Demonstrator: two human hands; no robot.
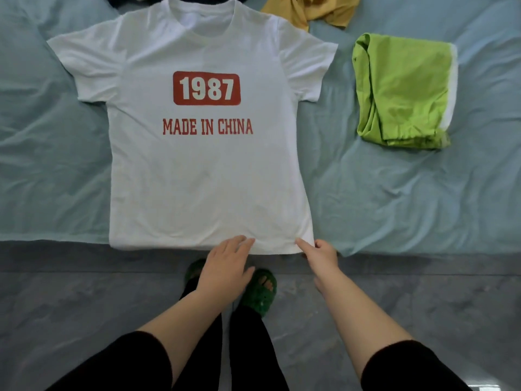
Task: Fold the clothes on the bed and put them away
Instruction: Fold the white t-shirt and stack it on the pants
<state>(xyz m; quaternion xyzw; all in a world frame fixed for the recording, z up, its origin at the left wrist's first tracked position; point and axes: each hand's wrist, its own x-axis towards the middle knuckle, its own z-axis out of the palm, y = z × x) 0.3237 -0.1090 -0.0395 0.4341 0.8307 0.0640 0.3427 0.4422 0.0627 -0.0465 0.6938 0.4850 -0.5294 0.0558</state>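
Fingers (243, 243) of the left hand (225, 266) rest straight on the hem of the white T-shirt (205, 170), spread flat on the bed (56, 165); the right hand (321, 255) pinches its 5 o'clock corner. A yellow garment (318, 9) lies at its 1 o'clock, a folded green garment (403, 91) at 3 o'clock.

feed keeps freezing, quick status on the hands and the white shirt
Left hand flat on shirt hem. Right hand at hem corner, grip unclear. Shirt spread flat on bed, unfolded. Nothing lying on it.
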